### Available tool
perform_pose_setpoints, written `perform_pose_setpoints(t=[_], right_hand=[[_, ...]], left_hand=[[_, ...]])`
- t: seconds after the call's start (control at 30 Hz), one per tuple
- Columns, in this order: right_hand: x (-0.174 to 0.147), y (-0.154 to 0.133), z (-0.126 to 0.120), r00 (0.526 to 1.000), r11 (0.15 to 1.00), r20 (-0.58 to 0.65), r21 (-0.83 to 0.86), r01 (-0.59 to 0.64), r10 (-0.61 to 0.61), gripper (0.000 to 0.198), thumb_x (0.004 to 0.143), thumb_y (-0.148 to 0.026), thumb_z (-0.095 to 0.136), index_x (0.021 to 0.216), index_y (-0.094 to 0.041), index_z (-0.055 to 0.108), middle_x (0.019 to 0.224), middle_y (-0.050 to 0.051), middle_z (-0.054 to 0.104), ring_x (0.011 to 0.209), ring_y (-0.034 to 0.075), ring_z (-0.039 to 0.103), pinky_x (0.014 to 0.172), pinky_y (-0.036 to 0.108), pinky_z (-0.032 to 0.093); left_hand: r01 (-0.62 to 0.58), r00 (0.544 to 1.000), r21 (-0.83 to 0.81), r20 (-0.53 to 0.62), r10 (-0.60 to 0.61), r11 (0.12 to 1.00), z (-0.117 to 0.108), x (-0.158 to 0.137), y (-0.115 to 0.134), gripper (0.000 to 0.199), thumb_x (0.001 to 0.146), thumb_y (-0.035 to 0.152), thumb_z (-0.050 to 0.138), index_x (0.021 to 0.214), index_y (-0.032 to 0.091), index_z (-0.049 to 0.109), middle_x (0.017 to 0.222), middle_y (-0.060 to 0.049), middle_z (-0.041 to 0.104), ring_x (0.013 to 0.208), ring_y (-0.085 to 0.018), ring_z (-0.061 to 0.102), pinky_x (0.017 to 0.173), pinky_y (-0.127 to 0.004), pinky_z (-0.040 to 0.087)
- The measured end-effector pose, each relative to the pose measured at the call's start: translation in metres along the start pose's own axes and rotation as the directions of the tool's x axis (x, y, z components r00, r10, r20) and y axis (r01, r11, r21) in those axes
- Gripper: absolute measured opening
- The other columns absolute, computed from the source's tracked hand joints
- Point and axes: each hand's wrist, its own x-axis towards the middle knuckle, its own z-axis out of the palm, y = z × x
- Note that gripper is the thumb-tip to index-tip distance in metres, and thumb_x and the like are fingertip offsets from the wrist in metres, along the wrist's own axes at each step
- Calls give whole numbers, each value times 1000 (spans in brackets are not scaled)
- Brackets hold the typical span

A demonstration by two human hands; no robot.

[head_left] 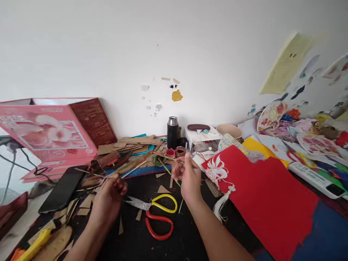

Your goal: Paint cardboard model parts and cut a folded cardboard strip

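Note:
My left hand [108, 194] is held over the left of the dark tabletop, its fingers curled in a pinch. Thin sticks and strips lie around its fingertips; which of them it grips, if any, is hidden. Opposite it, my right hand [189, 179] is raised with the thumb up and fingers bent around a thin green strip [169, 157]. Between and below both hands lie scissors [146, 206] with one yellow and one red handle, blades apart, pointing left. A small green roll [158, 160] sits just beyond, near a pile of brown cardboard strips [133, 143].
Behind stand a black flask [172, 134] and small red pots [170, 153]. A dark phone [63, 188] and pink box [54, 132] are left. At right lie a red sheet [261, 192] with a white tassel [223, 204] and a white power strip [317, 179].

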Motion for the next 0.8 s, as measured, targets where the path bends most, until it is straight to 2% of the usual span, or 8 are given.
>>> perform_pose_setpoints(t=[0.27, 0.43, 0.63, 0.8], right_hand=[[-8, -2, 7, 991, 998, 130, -64, -26, 34, 64, 87, -79, 70, 79, -16, 70, 53, 1, 63, 35, 13, 58, 33, 19, 35], [-14, -1, 10, 986, 994, 159, -105, -23, 40, 66, 85, -82, 69, 77, -16, 69, 51, 0, 62, 34, 11, 55, 33, 18, 36], [-12, 0, 11, 989, 990, 145, -144, -1, 22, 68, 85, -83, 68, 77, -15, 70, 52, 0, 61, 36, 12, 58, 33, 17, 35], [-7, -2, 7, 997, 995, 82, -103, 13, -4, 61, 88, -77, 70, 80, -16, 69, 53, -1, 62, 36, 12, 57, 34, 18, 34]], left_hand=[[-27, 1000, 14, 16, 26, 1000, -2, -2, 1, 45, 58, 36, 94, 70, 21, 53, 61, 8, 45, 56, -9, 42, 46, -23, 35], [-60, 998, 44, 27, 59, 997, -1, -2, 0, 44, 62, 38, 94, 70, 21, 54, 62, 8, 46, 56, -9, 42, 47, -22, 35], [-81, 996, 45, 38, 79, 996, -2, -4, 0, 43, 64, 37, 93, 72, 21, 55, 63, 8, 46, 57, -9, 43, 47, -22, 36], [-87, 996, 41, 24, 86, 995, -2, -4, 1, 41, 66, 36, 92, 72, 20, 55, 63, 7, 46, 57, -9, 44, 48, -23, 35]])
